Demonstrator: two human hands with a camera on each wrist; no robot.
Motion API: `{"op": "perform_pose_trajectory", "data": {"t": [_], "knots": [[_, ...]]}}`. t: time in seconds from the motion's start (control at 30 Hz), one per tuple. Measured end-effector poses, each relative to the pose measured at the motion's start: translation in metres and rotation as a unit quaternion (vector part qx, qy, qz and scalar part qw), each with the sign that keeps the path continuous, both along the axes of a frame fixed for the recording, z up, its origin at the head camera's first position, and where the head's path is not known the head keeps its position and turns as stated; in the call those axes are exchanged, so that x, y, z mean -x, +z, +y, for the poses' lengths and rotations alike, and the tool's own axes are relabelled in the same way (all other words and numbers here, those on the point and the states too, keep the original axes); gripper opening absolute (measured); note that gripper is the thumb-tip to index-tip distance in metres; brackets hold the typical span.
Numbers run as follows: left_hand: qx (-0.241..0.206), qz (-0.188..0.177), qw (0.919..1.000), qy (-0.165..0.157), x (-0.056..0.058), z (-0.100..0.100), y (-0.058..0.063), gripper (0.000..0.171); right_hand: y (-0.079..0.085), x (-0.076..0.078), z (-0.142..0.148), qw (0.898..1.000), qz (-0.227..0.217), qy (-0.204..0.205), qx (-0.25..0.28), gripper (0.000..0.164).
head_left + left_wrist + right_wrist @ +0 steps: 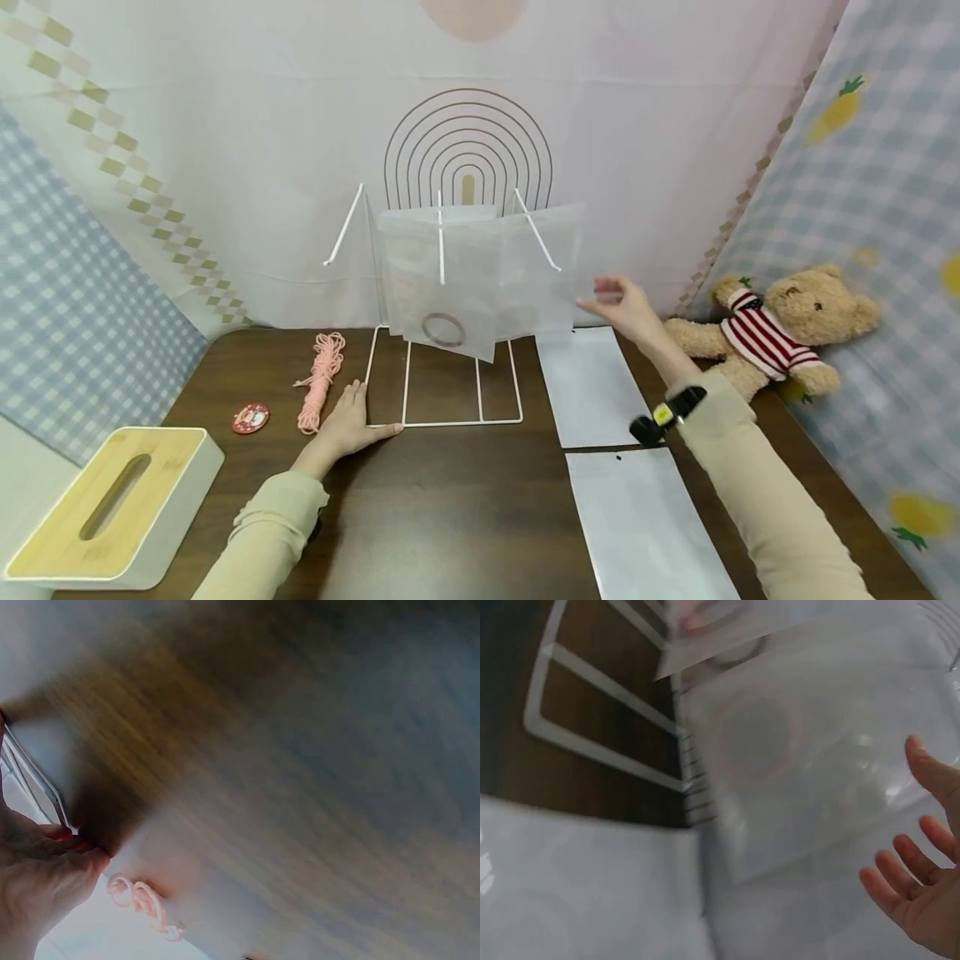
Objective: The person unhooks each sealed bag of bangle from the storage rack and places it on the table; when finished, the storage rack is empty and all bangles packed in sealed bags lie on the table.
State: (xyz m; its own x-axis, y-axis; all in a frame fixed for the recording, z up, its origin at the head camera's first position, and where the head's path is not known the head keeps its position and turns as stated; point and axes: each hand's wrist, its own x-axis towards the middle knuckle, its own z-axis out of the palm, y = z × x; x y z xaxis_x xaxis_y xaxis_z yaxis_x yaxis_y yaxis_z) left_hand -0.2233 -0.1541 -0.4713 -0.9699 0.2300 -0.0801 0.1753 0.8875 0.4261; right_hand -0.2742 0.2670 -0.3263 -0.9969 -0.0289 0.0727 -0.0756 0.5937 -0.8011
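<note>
A white wire rack [447, 423] stands on the brown table, its flat base forward and three prongs sticking out at the top. Frosted translucent bags [472, 283] hang from the middle and right prongs. A brownish ring [443, 330] shows on the front one, and a faint pink ring [795, 735] on another in the right wrist view. My left hand [348, 423] rests on the base's front left corner, thumb stretched along the front bar. Beside the bags' right edge, my right hand [626, 310] is raised with loosely bent fingers [900, 877] and holds nothing.
Two flat white bags [652, 525] lie at the right of the table. A teddy bear [776, 329] leans at the back right. Pink rope [321, 382], a round red badge [251, 418] and a tissue box [112, 504] lie to the left.
</note>
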Motion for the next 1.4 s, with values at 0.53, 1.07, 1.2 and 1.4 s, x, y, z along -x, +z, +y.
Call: {"op": "perform_pose_trajectory", "data": {"t": [0.53,1.07,1.2,1.4], "knots": [[-0.005,0.008,0.9999,0.006,0.000,0.000,-0.001,0.104,0.063,0.026,-0.038,0.972,0.151,-0.044,0.175,0.019],[-0.002,0.005,1.0000,0.000,0.005,-0.007,0.001,0.103,0.070,-0.035,-0.021,0.982,0.135,0.005,0.133,0.021],[-0.003,0.003,1.0000,0.001,0.004,-0.008,0.002,0.103,0.071,-0.044,-0.019,0.978,0.145,0.023,0.147,0.013],[-0.001,0.004,1.0000,0.005,0.004,-0.008,0.002,0.103,0.074,-0.059,-0.017,0.977,0.150,0.035,0.147,0.015]]}}
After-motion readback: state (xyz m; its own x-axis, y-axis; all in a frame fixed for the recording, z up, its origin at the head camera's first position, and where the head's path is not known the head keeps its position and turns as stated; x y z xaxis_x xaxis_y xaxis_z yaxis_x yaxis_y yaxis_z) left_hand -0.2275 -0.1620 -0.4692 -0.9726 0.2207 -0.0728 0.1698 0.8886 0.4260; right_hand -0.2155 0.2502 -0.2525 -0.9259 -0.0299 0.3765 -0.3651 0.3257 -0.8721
